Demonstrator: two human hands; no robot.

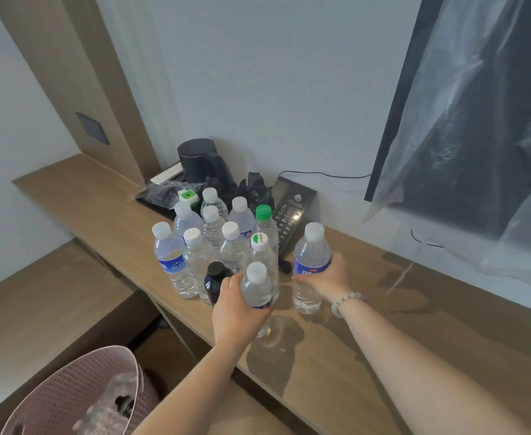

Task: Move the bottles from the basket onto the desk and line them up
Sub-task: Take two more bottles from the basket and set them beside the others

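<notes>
The left hand [237,312] was wrapped round the lower body of a clear white-capped bottle [256,288], fingers curled behind it and mostly hidden. The bottle's base showed below the palm, but whether it touched the desk [383,324] could not be told. The right hand [328,279] gripped a blue-labelled bottle [311,255] at its waist, covering part of the label so the print was unreadable. That bottle stood upright on the desk, apart from the one in the left grip. A bead bracelet [348,301] sat on the right wrist.

Just beyond the left grip stood a tight cluster of bottles [214,227], upright on the desk, overlapping so that their exact count and rows were hard to make out. A dark black-capped bottle [215,279] touched or nearly touched the left thumb side, its lower half hidden by the hand. A green-capped bottle [265,227] stood between the two grips, further back.

Behind the cluster a black kettle [199,161] and a telephone [292,211] were partly screened by caps.

Below the left forearm the pink basket [69,381] was cut off by the frame's edge. Its contents were blurred, something pale and clear that could not be identified for certain.
</notes>
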